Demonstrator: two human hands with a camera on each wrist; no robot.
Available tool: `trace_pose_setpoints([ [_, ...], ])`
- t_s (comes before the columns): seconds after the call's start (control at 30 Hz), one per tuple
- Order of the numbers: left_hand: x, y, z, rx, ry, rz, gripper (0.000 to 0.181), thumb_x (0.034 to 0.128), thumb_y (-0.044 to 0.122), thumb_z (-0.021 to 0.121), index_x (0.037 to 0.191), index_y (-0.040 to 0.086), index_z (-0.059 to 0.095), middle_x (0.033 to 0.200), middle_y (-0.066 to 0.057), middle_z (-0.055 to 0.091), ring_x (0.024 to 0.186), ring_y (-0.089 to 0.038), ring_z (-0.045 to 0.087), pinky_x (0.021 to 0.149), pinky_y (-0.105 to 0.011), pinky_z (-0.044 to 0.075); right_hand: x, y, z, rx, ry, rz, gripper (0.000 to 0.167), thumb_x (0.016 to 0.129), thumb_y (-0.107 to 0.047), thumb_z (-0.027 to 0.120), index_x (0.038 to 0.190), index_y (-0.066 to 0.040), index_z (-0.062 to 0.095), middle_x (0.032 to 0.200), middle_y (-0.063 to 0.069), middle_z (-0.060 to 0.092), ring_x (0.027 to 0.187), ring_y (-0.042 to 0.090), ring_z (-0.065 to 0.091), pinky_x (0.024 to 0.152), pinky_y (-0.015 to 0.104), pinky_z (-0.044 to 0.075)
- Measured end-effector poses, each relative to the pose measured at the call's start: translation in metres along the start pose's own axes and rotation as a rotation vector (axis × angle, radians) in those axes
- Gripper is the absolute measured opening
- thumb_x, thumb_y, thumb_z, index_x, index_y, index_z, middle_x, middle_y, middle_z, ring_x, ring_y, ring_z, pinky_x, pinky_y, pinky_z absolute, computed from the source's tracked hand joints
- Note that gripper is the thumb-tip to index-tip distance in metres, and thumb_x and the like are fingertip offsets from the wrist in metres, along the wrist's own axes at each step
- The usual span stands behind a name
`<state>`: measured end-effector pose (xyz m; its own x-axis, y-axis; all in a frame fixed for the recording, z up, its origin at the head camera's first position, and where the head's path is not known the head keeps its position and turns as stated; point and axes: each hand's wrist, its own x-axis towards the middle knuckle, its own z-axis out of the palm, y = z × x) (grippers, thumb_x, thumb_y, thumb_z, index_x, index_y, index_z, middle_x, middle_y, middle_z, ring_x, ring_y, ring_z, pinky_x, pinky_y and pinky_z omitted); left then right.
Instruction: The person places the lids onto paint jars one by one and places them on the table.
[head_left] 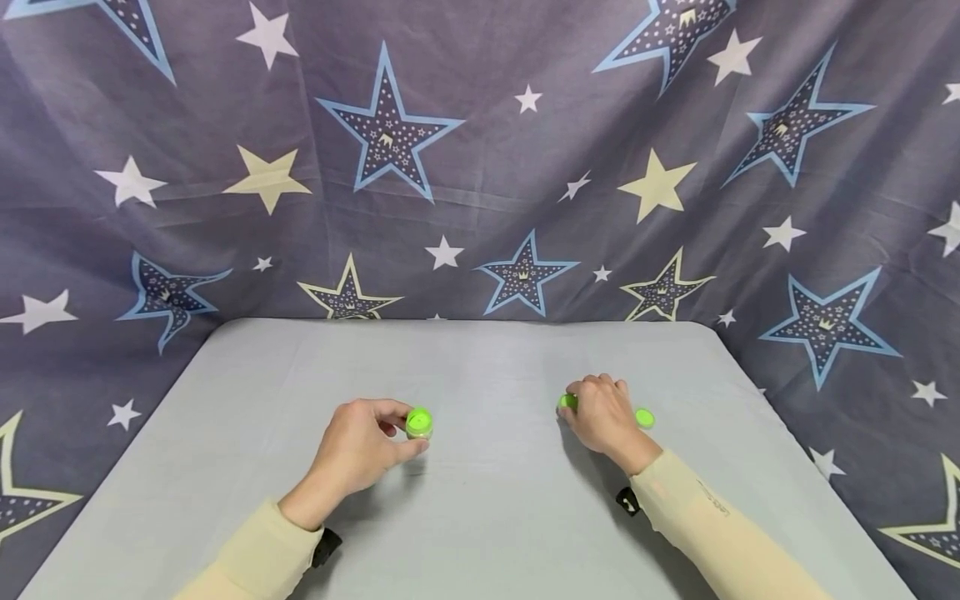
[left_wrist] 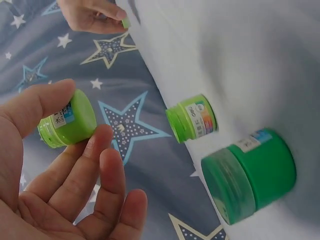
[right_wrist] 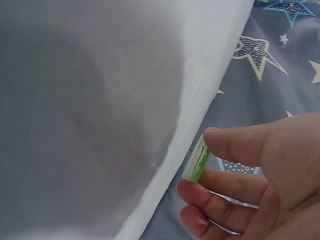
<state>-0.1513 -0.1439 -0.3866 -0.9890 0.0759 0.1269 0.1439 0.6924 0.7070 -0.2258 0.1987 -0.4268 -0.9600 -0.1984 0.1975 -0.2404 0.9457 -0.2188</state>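
My left hand (head_left: pixel 358 442) pinches a small light green paint jar (head_left: pixel 419 422) between thumb and fingers, above the table. Its round green top faces the head camera; in the left wrist view its printed label shows. My right hand (head_left: pixel 602 414) pinches a thin green and whitish disc (right_wrist: pixel 197 160), which looks like a jar lid, by its edges. Beside the right hand is another round light green piece (head_left: pixel 644 417). In the left wrist view a second light green jar (left_wrist: pixel 195 119) and a larger dark green jar (left_wrist: pixel 260 175) stand on the table; the head view does not show them.
A pale grey cloth covers the table (head_left: pixel 480 517). Behind and around it hangs a dark curtain (head_left: pixel 480 167) printed with stars. A black strap (head_left: pixel 326 547) shows at the left wrist, another black strap (head_left: pixel 627 501) at the right.
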Motion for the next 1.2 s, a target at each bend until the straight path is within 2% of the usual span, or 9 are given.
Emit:
trace_pose_setpoints([
  [0.27,-0.003,0.005,0.006,-0.013,0.002,0.024,0.030,0.0735,0.023,0.093,0.101,0.020,0.081,0.082,0.011,0.071,0.082,-0.017,0.064,0.069,-0.032,0.048,-0.010,-0.005,-0.010,0.039,0.028,-0.019,0.034,0.087,-0.023,0.082,0.115,-0.004,0.077,0.105,0.011,0.072,0.092,0.030,0.059,0.080,0.046,0.037],
  [0.47,-0.007,0.010,0.012,-0.029,0.003,0.048,0.032,0.0715,0.020,0.094,0.101,0.017,0.081,0.083,0.011,0.071,0.082,-0.019,0.066,0.069,-0.031,0.049,-0.015,-0.009,-0.013,0.051,0.038,-0.038,0.034,0.085,-0.023,0.084,0.113,-0.006,0.077,0.100,0.007,0.072,0.087,0.026,0.057,0.079,0.045,0.036],
  [0.73,-0.012,0.017,0.019,-0.030,0.002,0.062,0.029,0.0702,0.019,0.095,0.095,0.021,0.080,0.085,0.013,0.071,0.080,-0.012,0.062,0.067,-0.029,0.049,-0.023,-0.013,-0.017,0.061,0.070,-0.070,0.030,0.084,-0.020,0.084,0.110,-0.007,0.078,0.097,0.005,0.071,0.084,0.023,0.055,0.076,0.043,0.035],
  [0.93,-0.017,0.023,0.025,-0.028,-0.010,0.062,0.030,0.0687,0.020,0.096,0.093,0.024,0.080,0.081,0.015,0.068,0.081,-0.014,0.063,0.064,-0.029,0.048,-0.029,-0.018,-0.020,0.063,0.086,-0.094,0.028,0.084,-0.020,0.085,0.109,-0.008,0.079,0.097,0.003,0.072,0.082,0.022,0.054,0.076,0.042,0.035],
  [1.2,-0.020,0.025,0.034,-0.028,-0.028,0.099,0.032,0.0680,0.020,0.096,0.095,0.025,0.080,0.082,0.017,0.069,0.081,-0.011,0.063,0.063,-0.025,0.048,-0.035,-0.026,-0.025,0.072,0.103,-0.119,0.029,0.082,-0.021,0.087,0.108,-0.009,0.079,0.097,0.002,0.072,0.089,0.023,0.058,0.077,0.042,0.036],
])
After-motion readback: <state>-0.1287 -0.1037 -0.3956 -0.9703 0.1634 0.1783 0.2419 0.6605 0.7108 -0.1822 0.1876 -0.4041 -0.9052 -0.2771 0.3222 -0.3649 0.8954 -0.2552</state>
